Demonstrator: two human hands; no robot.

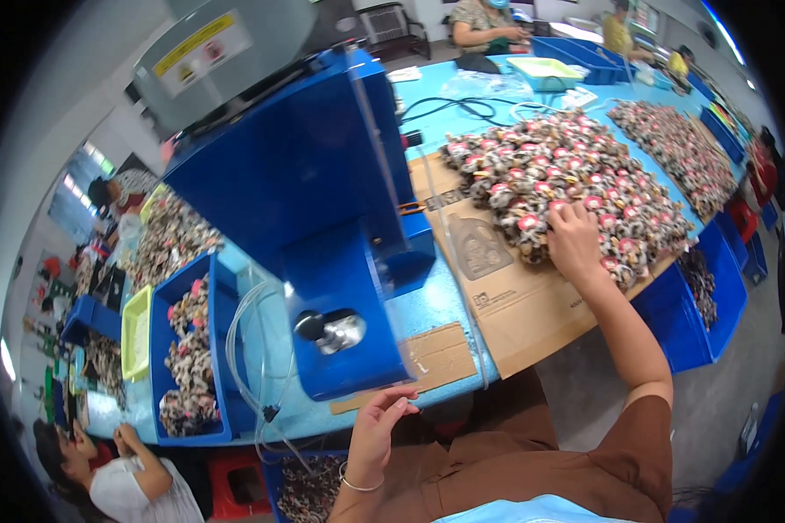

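Note:
A large heap of small furry plush toys (pixel 619 187), brown and white with pink-red round patches, lies on a flattened cardboard sheet (pixel 532 327) to the right. My right hand (pixel 573 235) reaches onto the heap's near edge, its fingers curled round one of the plush toys; most of that toy is hidden under the hand. My left hand (pixel 382 427) is held near the table's front edge, thumb and fingers slightly apart, with nothing seen between them. Just beyond it stands a blue bench machine (pixel 349 305) with a round metal die in its base.
Left of the machine, a blue bin (pixel 222 349) of plush pieces stands beside a pale yellow tray (pixel 137 331). Clear tubing (pixel 235 349) loops off the table. More blue bins (pixel 698 305) stand at the right. A co-worker (pixel 139 479) sits at the lower left; others are farther back.

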